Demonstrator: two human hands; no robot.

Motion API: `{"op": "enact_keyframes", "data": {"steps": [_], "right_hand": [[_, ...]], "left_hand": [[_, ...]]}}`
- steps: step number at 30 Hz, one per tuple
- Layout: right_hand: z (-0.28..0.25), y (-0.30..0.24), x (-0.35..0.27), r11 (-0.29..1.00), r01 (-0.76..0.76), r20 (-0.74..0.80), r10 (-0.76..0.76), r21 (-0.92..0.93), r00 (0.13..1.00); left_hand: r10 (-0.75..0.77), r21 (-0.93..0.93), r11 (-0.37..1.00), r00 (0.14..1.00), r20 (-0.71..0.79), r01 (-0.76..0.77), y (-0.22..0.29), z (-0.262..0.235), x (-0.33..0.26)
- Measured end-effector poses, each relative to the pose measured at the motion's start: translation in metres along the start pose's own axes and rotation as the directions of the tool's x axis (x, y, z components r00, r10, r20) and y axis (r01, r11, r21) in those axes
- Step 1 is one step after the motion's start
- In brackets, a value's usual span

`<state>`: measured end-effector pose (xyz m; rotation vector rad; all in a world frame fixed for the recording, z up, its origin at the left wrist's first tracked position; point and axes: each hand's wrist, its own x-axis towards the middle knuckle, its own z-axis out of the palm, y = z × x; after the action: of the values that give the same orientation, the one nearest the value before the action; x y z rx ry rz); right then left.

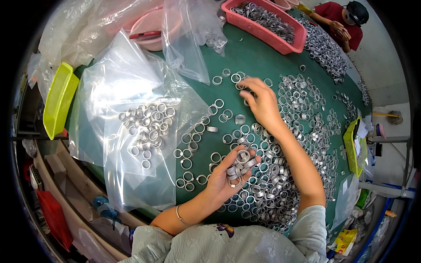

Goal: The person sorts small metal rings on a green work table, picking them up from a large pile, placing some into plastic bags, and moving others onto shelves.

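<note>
Under the left hand [219, 180] and the right hand [264, 105], a flat green tabletop [237, 53] strewn with round silver-grey metal rings [274, 173]

Beneath both hands the tabletop stretches forward and to either side. Left of the left hand spreads a large, clear, crinkled plastic bag [131, 188]; a cluster of rings shows at its middle, though whether they lie in it or on it I cannot tell. Right of the left hand, and under the right forearm, the rings lie thickest, many overlapping. Ahead of the right hand stands a long pink plastic tub [299, 40] filled with small silvery metal pieces. Well beyond the left hand, at the far left, a lime-green plastic basket [60, 103] leans on its side.

The left hand, palm up, curls its fingers around a small pile of rings. The right hand reaches forward with bent fingers over a few loose rings; the fingertips are blurred, and I cannot tell whether they grip one. Behind the left hand, a thin bracelet [179, 215] circles the wrist.
</note>
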<state>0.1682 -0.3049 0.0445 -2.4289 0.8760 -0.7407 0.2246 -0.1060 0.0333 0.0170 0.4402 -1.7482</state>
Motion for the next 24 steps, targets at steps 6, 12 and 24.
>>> {"op": "enact_keyframes", "data": {"steps": [6,12,24], "right_hand": [[0.029,0.022,0.013,0.875,-0.143,0.018,0.17,-0.463,0.985],[-0.014,-0.012,-0.079,0.976,0.054,0.249,0.0,-0.21,0.968],[-0.128,-0.05,-0.244,0.881,-0.389,0.093,0.379,0.268,0.921]], "left_hand": [[-0.016,-0.001,1.0,0.995,-0.094,0.016,-0.002,0.001,0.001],[-0.025,-0.095,0.995,0.999,-0.02,0.023,-0.001,-0.001,-0.002],[-0.13,0.017,0.991,0.99,-0.064,0.131,-0.027,0.0,0.001]]}}
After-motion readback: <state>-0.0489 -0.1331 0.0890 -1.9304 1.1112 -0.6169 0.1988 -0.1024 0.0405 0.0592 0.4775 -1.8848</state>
